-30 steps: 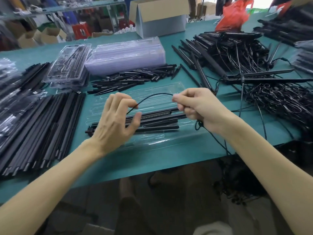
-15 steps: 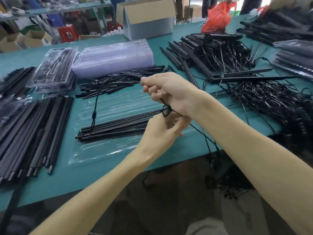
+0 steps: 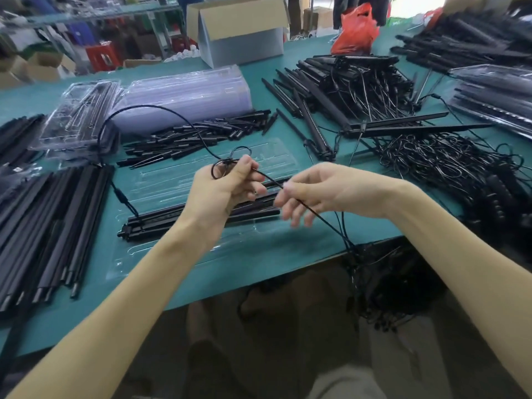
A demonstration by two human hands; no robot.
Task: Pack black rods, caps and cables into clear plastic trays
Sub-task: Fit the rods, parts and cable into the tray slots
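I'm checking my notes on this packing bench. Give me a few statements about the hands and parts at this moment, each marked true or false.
1. The left hand holds a small coil of the black cable. True.
2. The right hand lies flat on the table. False: it pinches the black cable above the clear tray.
3. Black rods lie in the clear tray under the hands. True.
4. The red bag sits at the table's near edge. False: it is at the far side.

Two hands, one cardboard box
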